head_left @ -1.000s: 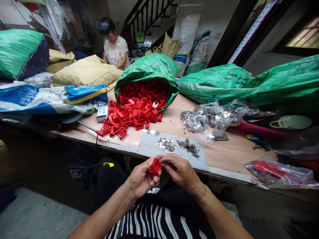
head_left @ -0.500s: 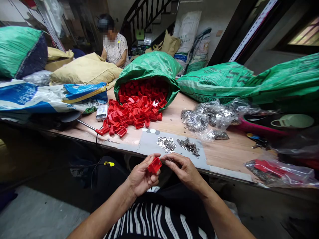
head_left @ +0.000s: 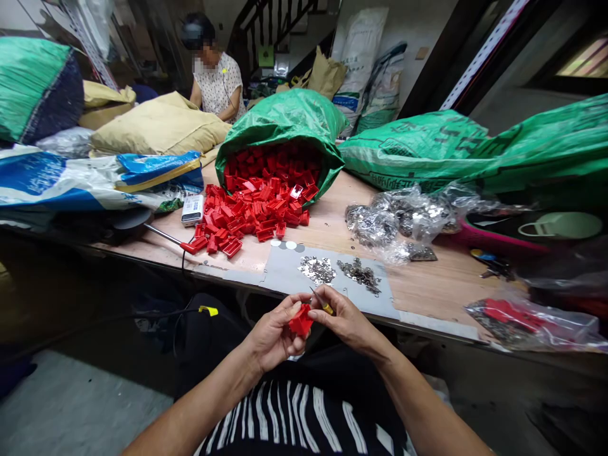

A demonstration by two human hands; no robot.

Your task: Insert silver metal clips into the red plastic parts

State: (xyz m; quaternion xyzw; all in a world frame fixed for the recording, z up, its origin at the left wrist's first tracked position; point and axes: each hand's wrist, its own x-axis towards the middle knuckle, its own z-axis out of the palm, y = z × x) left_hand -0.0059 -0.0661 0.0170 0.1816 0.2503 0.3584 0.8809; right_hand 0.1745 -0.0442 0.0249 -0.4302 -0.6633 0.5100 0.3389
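Observation:
My left hand [head_left: 278, 335] is closed around a small red plastic housing [head_left: 301, 320], held just in front of the table edge. Close against it, my right hand [head_left: 346, 320] grips a slim pointed tool with a yellow handle [head_left: 327, 308]; its dark tip points up and away from the housing. Fingers of my right hand also touch the housing. Beyond my hands, a grey mat [head_left: 280, 272] bears a pile of shiny flat metal pieces [head_left: 317, 270] and a darker pile of small metal parts [head_left: 360, 276].
Red housings [head_left: 251, 212] spill from a green sack [head_left: 285, 117]. A red-handled tool [head_left: 192, 246] lies at the left. Bags of metal parts [head_left: 373, 225], a pink tray [head_left: 494, 239] and another plastic bag [head_left: 536, 320] are on the right. A person [head_left: 218, 82] sits behind.
My right hand has come in against the red housing, and the yellow-handled tool now shows between its fingers. The housing has turned in my left hand, so its open side no longer faces me.

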